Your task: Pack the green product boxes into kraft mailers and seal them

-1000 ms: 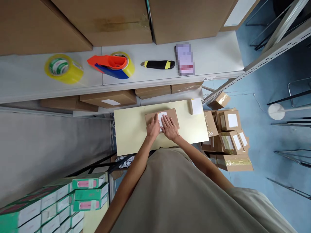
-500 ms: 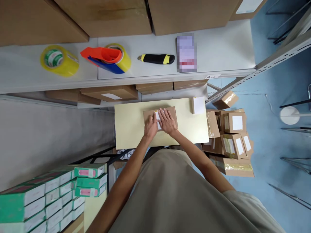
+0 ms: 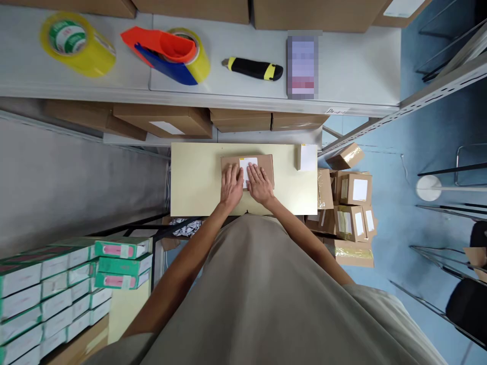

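Observation:
A small brown cardboard box [image 3: 267,163] lies on the pale yellow tabletop [image 3: 194,177]. On its upper face is a white label [image 3: 247,163] with a small yellow mark at the top. My left hand [image 3: 232,184] lies flat on the box along the label's left side, fingers stretched forward. My right hand [image 3: 260,183] rests flat with its fingers over the label's right part. Neither hand grips anything. To the right on the tabletop is a stack of white labels [image 3: 307,157].
Above the table, a shelf [image 3: 350,66] carries a yellow tape roll [image 3: 85,48], a red-blue tape dispenser [image 3: 171,53], a utility knife [image 3: 254,68] and a blurred phone-shaped item [image 3: 303,66]. Taped cartons [image 3: 352,190] pile up right. Green-white boxes [image 3: 57,284] are stacked lower left.
My left hand has gone from pointing fingers at the label's edge to lying flat beside it. My right hand stays on the label. The camera view has shifted.

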`<state>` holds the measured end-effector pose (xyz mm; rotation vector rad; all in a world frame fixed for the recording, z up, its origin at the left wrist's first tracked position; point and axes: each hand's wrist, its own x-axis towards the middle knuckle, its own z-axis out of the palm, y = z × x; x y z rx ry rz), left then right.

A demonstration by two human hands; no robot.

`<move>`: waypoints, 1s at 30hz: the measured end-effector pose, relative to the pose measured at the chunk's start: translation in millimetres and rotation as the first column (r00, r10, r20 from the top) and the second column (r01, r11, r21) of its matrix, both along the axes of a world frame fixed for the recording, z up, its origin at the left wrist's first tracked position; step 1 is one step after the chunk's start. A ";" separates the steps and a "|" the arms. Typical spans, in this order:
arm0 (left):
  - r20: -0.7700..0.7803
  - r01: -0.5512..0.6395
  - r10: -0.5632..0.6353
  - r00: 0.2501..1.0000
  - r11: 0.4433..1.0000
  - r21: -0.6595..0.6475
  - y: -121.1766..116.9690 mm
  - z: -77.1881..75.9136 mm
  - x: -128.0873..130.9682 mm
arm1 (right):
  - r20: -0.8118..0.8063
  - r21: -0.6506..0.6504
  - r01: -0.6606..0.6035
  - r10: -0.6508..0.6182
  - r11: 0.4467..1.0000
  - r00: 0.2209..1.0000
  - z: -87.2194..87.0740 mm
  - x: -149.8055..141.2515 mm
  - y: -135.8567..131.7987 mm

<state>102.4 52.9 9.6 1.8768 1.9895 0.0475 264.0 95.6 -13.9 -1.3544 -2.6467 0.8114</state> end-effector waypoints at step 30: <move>0.259 0.219 -0.228 0.939 0.974 0.064 -1.0 0.6 -31.1 | 0.267 0.101 0.110 -0.134 0.989 0.954 18.9 -4.9 -18.0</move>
